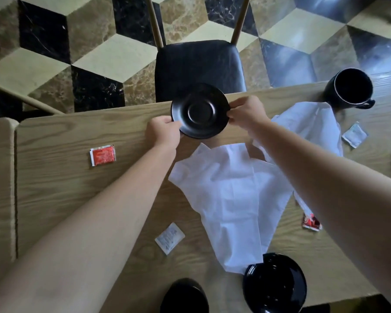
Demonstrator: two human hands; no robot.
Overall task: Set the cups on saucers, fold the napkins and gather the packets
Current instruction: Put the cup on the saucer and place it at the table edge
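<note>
Fingers of left hand (164, 132) and right hand (246, 112) pinch a black saucer (200, 111) at the bench's (54, 188) far edge.

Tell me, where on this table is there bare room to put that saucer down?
Bare wood lies left of the red packet and between it and the white packet. Crowded: the napkins spread centre and right, with a second saucer near.

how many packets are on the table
4: a red packet far left, a white packet near the napkin, a white one far right, a red one beside the right forearm. Napkins may hide more.
</note>
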